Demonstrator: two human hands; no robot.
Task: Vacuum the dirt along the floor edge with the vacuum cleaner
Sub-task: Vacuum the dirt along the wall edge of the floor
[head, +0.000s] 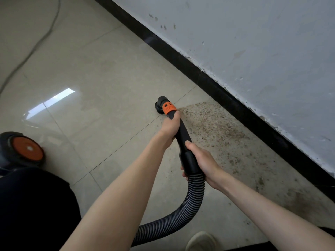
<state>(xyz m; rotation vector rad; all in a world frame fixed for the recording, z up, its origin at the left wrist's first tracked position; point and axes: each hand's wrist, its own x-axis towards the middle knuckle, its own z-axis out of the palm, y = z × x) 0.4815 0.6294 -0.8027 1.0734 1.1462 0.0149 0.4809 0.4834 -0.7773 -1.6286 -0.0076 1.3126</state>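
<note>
A black vacuum wand with an orange collar [169, 108] ends in a round black nozzle [160, 104] that meets the tiled floor. My left hand [171, 126] grips the wand just behind the collar. My right hand [201, 161] grips the black cuff lower down, where the ribbed hose [183, 214] joins it. Brown dirt [223, 131] is scattered over the tile to the right of the nozzle, in a band along the black skirting [217, 89]. The vacuum body with its orange wheel [28, 148] sits at the left.
A white, scuffed wall [262, 51] rises above the skirting. A grey power cord [34, 49] runs across the floor at the upper left. My dark-clothed leg [36, 205] fills the lower left and a light shoe [201, 240] shows at the bottom.
</note>
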